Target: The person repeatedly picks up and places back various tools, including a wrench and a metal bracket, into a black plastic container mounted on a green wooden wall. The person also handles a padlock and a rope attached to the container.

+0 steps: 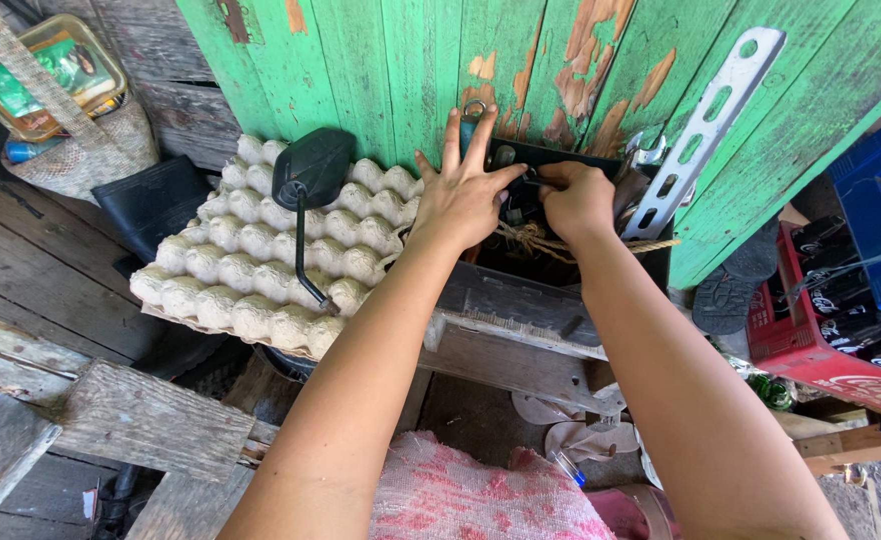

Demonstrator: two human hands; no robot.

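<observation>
My left hand (466, 190) rests with fingers spread on the edge of a dark box (561, 160) full of tools that stands against a green plank wall (411, 60). Beside it, my right hand (576, 200) is curled with its fingers down inside the same box; what it grips is hidden. A frayed rope (536, 240) lies across the box under both hands. A perforated metal bar (706, 125) leans out of the box to the right.
A grey egg tray (261, 270) lies left of the box with a black vehicle mirror (311, 170) on it. A red crate (821, 330), a blue crate (880, 220) and a black sandal (731, 285) are at right. A pink woven sack (461, 495) is below.
</observation>
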